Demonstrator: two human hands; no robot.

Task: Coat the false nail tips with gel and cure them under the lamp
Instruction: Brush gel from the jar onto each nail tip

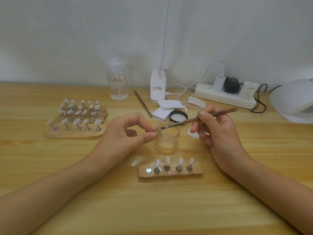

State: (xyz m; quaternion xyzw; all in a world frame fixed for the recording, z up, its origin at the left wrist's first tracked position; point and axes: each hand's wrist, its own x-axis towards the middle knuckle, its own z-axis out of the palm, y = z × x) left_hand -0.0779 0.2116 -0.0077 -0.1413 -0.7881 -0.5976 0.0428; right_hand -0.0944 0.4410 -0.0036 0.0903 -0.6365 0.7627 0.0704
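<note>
Pale wooden tabletop (220, 192) against a white wall, seen from above and behind the hands. At centre frame, the left hand (125, 133) pinches a single translucent nail tip (157, 129) between thumb and forefinger, its other fingers loosely curled. The tip is held at the near rim of an open glass jar (167, 139). It is small and partly blurred, so whether it sits on a stand cannot be told.

The right hand (218, 128) grips a brush (199, 118) pen-fashion, thumb and forefinger pressed on the handle. The bristle end lies at the tip, above the jar mouth.

In the lower centre, a wooden strip (194, 173) carries four tips on metal stands, with one bare magnet disc (148, 170) at its left end. At centre left, racks (76, 119) hold many more tips. The curing lamp (294, 102) sits at the right edge. The jar's black lid (178, 116) and a pump bottle (117, 82) stand behind the jar.

Step in hand, as judged: coating one tip with gel. To do it well:

- Keep the pinch on the tip's edges or base so the fingers stay off the wet face.
- Hold the tip over the jar so excess falls back in.
- Lay a thin, even film from base to free edge.
- Avoid pooling at the sides.
- Seat the tip on the bare disc without smearing.
- Cure only when the strip is full.
</note>
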